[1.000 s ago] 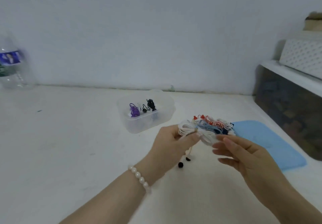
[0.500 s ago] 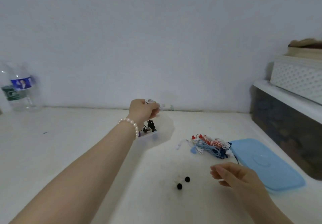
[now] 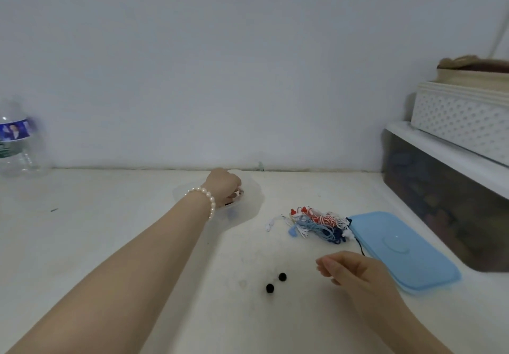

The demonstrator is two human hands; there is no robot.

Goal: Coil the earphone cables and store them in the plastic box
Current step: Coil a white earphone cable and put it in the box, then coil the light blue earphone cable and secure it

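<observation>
view: head, single wide-angle | looks forward and down from above and behind the forearms | faces wall beyond left hand (image 3: 224, 185) | near: right hand (image 3: 355, 271) low in frame, close to lens | far: plastic box (image 3: 253, 196) under left hand | shared views: none, one camera only

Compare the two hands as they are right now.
The left hand reaches far out, fingers curled down into the clear plastic box; the right hand hangs near the body, loosely curled and holding nothing. The left wrist wears a pearl bracelet; the right wrist is bare. What the left hand grips cannot be told. Both are bare hands above the white table.
</observation>
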